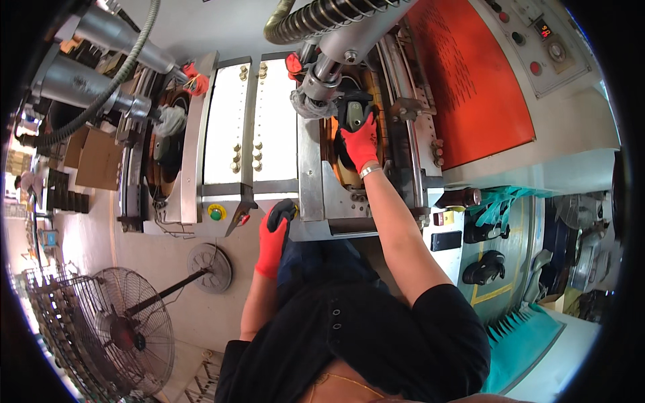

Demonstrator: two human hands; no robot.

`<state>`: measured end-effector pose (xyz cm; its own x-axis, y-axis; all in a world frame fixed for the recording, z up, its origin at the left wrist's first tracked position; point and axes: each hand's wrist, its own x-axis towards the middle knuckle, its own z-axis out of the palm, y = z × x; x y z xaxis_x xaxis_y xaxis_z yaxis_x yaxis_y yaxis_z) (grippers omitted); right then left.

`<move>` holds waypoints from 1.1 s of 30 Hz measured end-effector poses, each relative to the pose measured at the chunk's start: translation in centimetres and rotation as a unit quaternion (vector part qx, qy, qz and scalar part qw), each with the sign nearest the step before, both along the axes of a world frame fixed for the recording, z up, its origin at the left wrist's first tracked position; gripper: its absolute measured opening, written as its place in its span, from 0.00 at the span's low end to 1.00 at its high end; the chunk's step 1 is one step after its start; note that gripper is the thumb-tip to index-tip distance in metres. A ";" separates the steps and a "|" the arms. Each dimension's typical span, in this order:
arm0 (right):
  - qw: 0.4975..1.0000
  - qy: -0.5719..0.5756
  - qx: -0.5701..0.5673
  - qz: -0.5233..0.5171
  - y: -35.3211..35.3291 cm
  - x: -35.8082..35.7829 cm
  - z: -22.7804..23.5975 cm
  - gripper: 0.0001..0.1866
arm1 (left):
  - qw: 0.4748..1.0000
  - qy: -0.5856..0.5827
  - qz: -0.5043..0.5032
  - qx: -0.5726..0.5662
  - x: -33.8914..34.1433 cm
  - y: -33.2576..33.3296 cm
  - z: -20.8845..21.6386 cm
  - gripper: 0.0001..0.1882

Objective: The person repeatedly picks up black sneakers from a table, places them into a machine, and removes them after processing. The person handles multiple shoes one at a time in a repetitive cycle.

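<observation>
Where the machine [310, 171] ends, pale floor [171, 252] bears a fan [127, 334].

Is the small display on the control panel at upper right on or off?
On: red digits glow on the display of the control panel.

Your right forearm [403, 232] stretches forward and slants inward, with your red-gloved right hand [361, 142] reaching well beyond the left, fingers spread. Your left forearm [259, 302] points ahead, your left hand [275, 232] gloved too, fingers together.
</observation>
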<state>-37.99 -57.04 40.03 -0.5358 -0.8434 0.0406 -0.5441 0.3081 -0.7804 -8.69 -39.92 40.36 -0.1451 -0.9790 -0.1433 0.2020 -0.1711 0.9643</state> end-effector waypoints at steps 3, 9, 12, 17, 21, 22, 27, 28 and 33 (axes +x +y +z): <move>0.998 -0.009 -0.065 -0.020 2.5 0.2 0.5 0.56 | 0.999 0.035 0.002 0.010 -0.1 0.0 -0.4 0.18; 0.986 -0.076 -0.132 -0.063 13.4 3.4 4.9 0.47 | 0.995 -0.083 -0.040 -0.039 1.3 0.1 0.2 0.19; 0.956 -0.190 -0.221 -0.018 18.8 3.4 4.4 0.43 | 0.991 -0.088 -0.087 -0.051 2.2 -0.6 -1.3 0.21; 0.957 -0.179 -0.200 -0.107 22.4 7.3 4.7 0.37 | 0.979 0.011 -0.200 -0.028 6.6 -2.4 1.3 0.21; 0.922 -0.232 -0.283 -0.126 22.7 12.5 4.9 0.36 | 0.984 -0.005 -0.179 -0.023 14.0 -5.0 1.6 0.26; 0.923 -0.229 -0.279 -0.135 23.1 13.7 4.9 0.36 | 0.988 -0.049 -0.147 -0.004 16.0 -6.4 2.6 0.28; 0.921 -0.213 -0.267 -0.186 25.2 18.7 5.6 0.36 | 0.911 -0.329 0.184 -0.167 26.3 -18.0 0.6 0.39; 0.910 -0.210 -0.288 -0.210 25.5 19.8 6.6 0.36 | 0.851 -0.425 0.235 -0.200 27.7 -20.8 0.9 0.43; 0.919 -0.100 -0.288 -0.249 29.5 20.4 5.7 0.38 | 0.834 -0.518 0.156 -0.113 34.7 -32.5 -3.1 0.51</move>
<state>-17.57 -27.51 45.76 -0.8952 -0.3599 0.2629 -0.2759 -0.0160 -0.9611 26.03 -72.46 37.24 0.2095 -0.9647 0.1597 -0.7576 -0.0569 0.6502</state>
